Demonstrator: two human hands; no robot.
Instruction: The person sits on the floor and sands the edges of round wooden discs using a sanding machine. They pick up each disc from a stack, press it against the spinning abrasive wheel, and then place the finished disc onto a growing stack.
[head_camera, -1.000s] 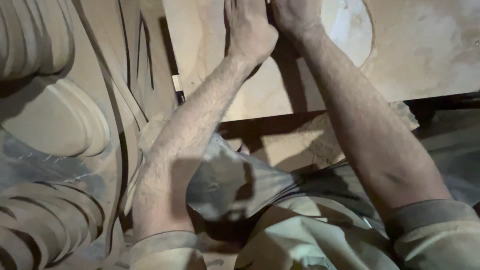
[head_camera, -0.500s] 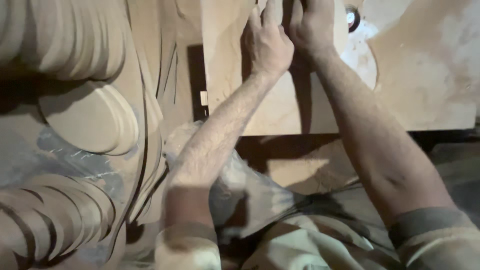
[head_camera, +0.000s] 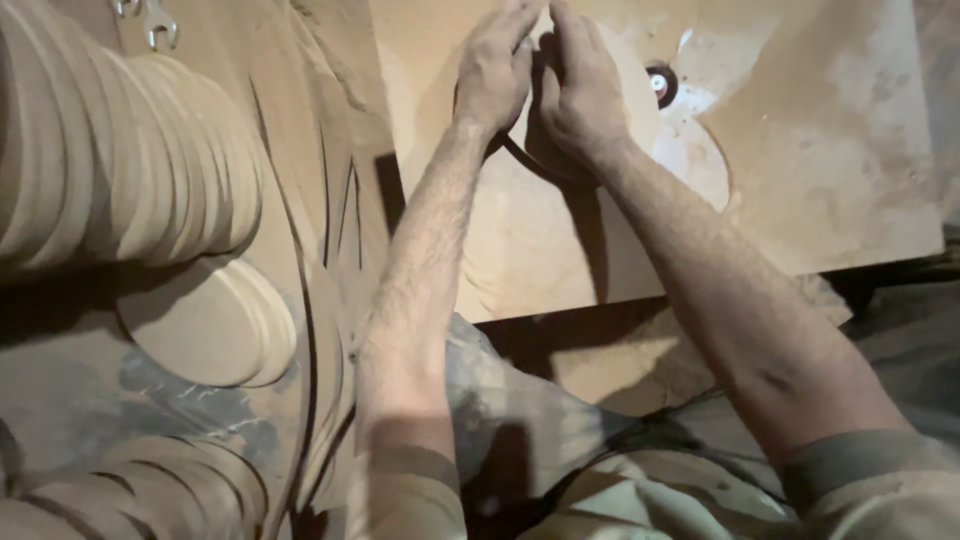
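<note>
Head view: left hand (head_camera: 495, 65) and right hand (head_camera: 575, 95) each keep a flat, open-fingered grip on the wooden disc (head_camera: 625, 100), flat on the desk (head_camera: 830, 170) beside the cutter (head_camera: 660, 83). Fingertips best kept clear.

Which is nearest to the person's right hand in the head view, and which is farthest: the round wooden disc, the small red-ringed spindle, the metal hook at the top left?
From the right hand:
1. Round wooden disc: under the hand, touched by it.
2. Small red-ringed spindle: just right of the disc, on the work board.
3. Metal hook: far left, at the top corner above the stacked discs.
</note>
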